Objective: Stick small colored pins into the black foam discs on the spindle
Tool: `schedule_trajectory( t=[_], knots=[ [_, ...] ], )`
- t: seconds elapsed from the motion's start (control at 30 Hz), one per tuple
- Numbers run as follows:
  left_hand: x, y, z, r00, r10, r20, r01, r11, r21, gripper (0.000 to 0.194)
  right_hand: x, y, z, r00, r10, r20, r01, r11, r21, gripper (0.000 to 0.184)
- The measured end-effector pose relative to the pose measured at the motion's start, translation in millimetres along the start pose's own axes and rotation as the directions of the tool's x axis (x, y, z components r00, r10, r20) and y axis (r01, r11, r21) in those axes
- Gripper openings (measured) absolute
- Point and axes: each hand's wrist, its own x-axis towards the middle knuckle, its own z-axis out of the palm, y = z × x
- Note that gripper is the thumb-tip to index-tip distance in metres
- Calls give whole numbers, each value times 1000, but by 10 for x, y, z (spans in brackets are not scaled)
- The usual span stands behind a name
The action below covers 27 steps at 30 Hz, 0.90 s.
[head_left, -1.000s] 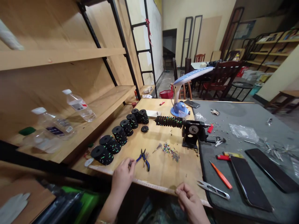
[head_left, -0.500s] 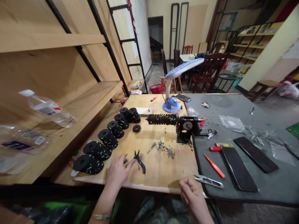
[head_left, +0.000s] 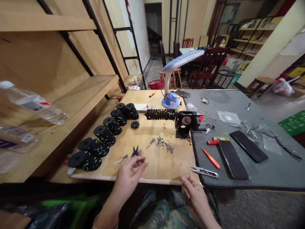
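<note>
My left hand [head_left: 130, 175] is just over a pair of blue-handled pliers [head_left: 135, 151], covering most of their handles. Its fingers are curled, with a small gap to the thumb, and nothing shows in them. Left of it lies a thin tool with a bunched grey end [head_left: 122, 159]. At the table's front edge my right hand [head_left: 194, 194] is closed in a pinch; what it holds is too small to make out. Beyond the hands are colourful beads [head_left: 161, 142], small grey metal pieces [head_left: 170, 148] and another thin bunched tool [head_left: 151, 142].
A black winder [head_left: 186, 122] carries a line-wrapped spool [head_left: 159, 114]. Black foam spools [head_left: 84, 160] stand in a row at left. Thread snips [head_left: 205, 172], an orange pen-like tool [head_left: 211, 158] and two phones [head_left: 233, 159] lie right. A blue lamp [head_left: 170, 100] stands behind.
My left hand has moved right, from beside the pliers to over their handles, and its fingers have drawn closer together. My right hand keeps its pinch. The camera view has shifted slightly.
</note>
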Motion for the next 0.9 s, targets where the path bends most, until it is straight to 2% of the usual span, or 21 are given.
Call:
schedule_trajectory(
  t=[0.1,0.2,0.3,0.4,0.47,0.57,0.67,0.73,0.83,0.9],
  knots=[
    [-178,254,402,980,-94,175,143,947,-288,18,8,-16,-32,999,10,45,-10,1000,-7,41],
    [-337,424,772,937,-157,312,289,850,-441,19,22,-30,-68,996,25,89,-22,999,-30,42],
    [-427,488,1012,914,-207,348,371,772,-515,25,28,-57,-106,988,58,145,-49,997,-66,43],
    [-447,521,1124,902,-238,359,408,740,-535,22,32,-81,-150,976,81,202,-57,991,-122,45],
    [-441,554,1162,910,-228,346,386,770,-508,20,40,-83,-191,969,94,230,-54,983,-175,48],
    [-435,608,1213,937,-186,295,300,860,-412,23,70,-63,-283,955,99,280,-10,954,-301,52],
    [-449,630,1274,968,-118,221,170,956,-237,23,128,-27,-398,942,-54,330,192,896,-400,51],
    [-469,627,1304,979,-60,195,85,989,-122,21,173,1,-468,926,-156,344,307,841,-446,49],
    [-478,633,1303,979,-11,206,18,999,-35,19,227,43,-521,902,-185,391,377,777,-504,47],
    [-424,664,1277,980,-6,201,15,999,-40,20,250,65,-516,908,-233,348,388,782,-488,49]
  ],
)
